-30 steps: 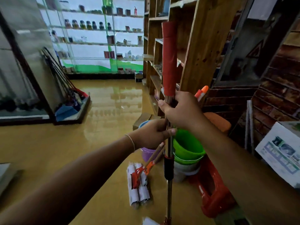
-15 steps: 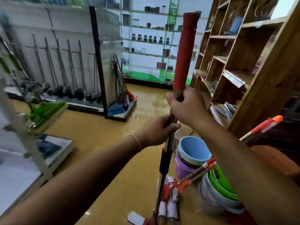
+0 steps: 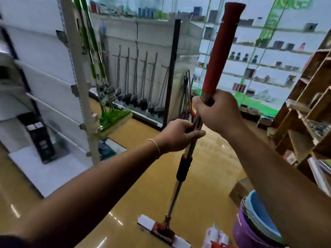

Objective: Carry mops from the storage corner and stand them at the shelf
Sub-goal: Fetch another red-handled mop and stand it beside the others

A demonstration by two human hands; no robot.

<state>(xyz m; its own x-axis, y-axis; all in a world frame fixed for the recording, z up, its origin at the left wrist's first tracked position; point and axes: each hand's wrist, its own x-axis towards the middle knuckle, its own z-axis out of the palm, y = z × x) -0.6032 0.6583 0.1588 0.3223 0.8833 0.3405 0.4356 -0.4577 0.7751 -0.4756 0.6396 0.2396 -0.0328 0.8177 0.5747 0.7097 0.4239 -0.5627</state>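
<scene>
Single view only: head-mounted wide-angle camera, aimed forward and down. Both forearms enter from bottom corners, converging at frame centre. Left hand (image 3: pixel 177 135) and right hand (image 3: pixel 217 111) close to lens, on mop (image 3: pixel 180 178) pole. Floor (image 3: pixel 136 190) below and ahead. White shelving (image 3: pixel 53 83) at left edge, wooden shelf (image 3: pixel 304 111) at right edge, glass display shelves in far background. Strong bending of straight lines toward edges. No second view, no overlap.

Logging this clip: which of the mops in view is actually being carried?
The red-handled mop, gripped by the left hand and right hand. The green mops stand at the white shelf.
</scene>
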